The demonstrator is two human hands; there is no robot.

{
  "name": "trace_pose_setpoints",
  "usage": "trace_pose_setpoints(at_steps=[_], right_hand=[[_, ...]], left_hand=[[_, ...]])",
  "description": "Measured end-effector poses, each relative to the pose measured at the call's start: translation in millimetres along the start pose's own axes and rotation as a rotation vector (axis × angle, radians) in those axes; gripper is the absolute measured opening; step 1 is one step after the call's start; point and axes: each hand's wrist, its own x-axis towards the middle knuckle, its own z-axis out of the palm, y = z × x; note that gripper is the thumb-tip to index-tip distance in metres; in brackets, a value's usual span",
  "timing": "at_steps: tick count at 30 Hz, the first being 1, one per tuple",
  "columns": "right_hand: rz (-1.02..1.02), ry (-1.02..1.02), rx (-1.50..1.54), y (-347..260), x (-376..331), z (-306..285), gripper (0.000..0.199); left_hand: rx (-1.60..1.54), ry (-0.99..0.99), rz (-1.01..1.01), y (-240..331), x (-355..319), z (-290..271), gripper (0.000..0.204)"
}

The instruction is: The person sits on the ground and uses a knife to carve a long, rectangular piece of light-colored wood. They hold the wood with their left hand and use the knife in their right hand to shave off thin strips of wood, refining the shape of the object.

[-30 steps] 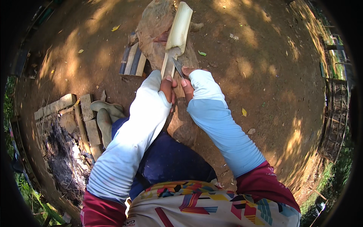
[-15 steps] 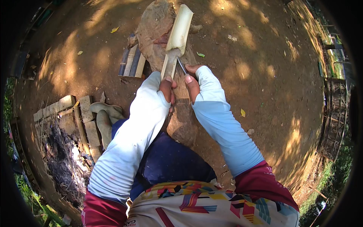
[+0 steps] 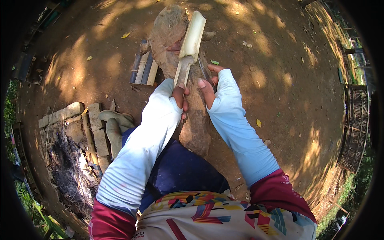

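A split bamboo piece (image 3: 193,38), pale inside, has a wide curved far part and a narrow handle-like strip toward me. My left hand (image 3: 181,96) is closed round the near end of that strip, thumb on top. In my right hand (image 3: 209,88) is a knife (image 3: 203,69), its thin blade pointing away from me along the right side of the bamboo, close to where it narrows. Whether the blade touches the bamboo I cannot tell. Both hands are over a long, weathered log (image 3: 195,138), which runs away from me beneath the bamboo.
Several dark and pale bamboo pieces (image 3: 143,71) lie left of the log. Boots (image 3: 115,127) show at left, beside bricks (image 3: 60,115) edging an ashy fire pit (image 3: 66,168). A woven bamboo panel (image 3: 355,128) stands at far right. Leaves dot the dirt ground.
The knife has shifted right from the bamboo's notch, its blade now nearer in line with the strip. My right thumb has moved on the knife. The left hand keeps its hold; the whole view has shifted slightly.
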Motion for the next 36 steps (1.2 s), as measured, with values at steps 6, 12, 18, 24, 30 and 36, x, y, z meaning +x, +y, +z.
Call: trace_pose_setpoints(at_steps=[6,12,18,24,30,36], right_hand=[[0.255,-0.189,0.022,-57,32,0,0.041],[0.095,-0.120,-0.017,-29,38,1,0.030],[-0.001,-0.021,-0.042,-5,29,-12,0.014],[0.166,-0.073,0.206,-39,20,-10,0.023],[0.263,-0.213,0.366,-33,11,10,0.025],[0.316,-0.269,0.586,-26,3,6,0.020]], left_hand=[[-0.071,-0.042,-0.045,-3,1,-2,0.026],[-0.316,-0.145,-0.042,-13,-13,1,0.028],[-0.445,-0.098,-0.001,-1,-28,5,0.029],[-0.466,-0.130,0.028,-2,-43,4,0.030],[-0.621,-0.252,0.063,-28,-45,3,0.027],[-0.597,-0.310,-0.033,-25,-54,-17,0.028]])
